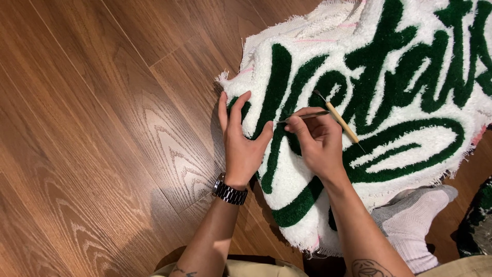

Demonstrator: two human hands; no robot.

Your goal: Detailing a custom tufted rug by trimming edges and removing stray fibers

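On the wooden plank floor (102, 154), seen from the head camera, lies a tufted rug (410, 149) of white pile with dark green script lettering, its frayed backing cloth showing along the edges. The left hand (243, 138) lies spread and flat on the rug's left edge, fingers fanned over a green stroke, thumb angled toward the other hand; a dark metal wristwatch (229, 192) sits on that wrist. The right hand (318, 141) is pinched shut on two slim tools: thin metal tweezers (305, 116) pointing left toward the green pile, and a wooden-handled pick (339, 119) slanting up and away across the fingers. A foot in a white sock (415, 225) rests under the rug's lower edge.

Judging from this, the tweezer tip works very close to the left thumb and could jab it if it slips. Carrying two tools in one pinch may loosen the grip on either. A snagged loop could pull yarn out of the lettering, and the rug could slide should the left hand lift.
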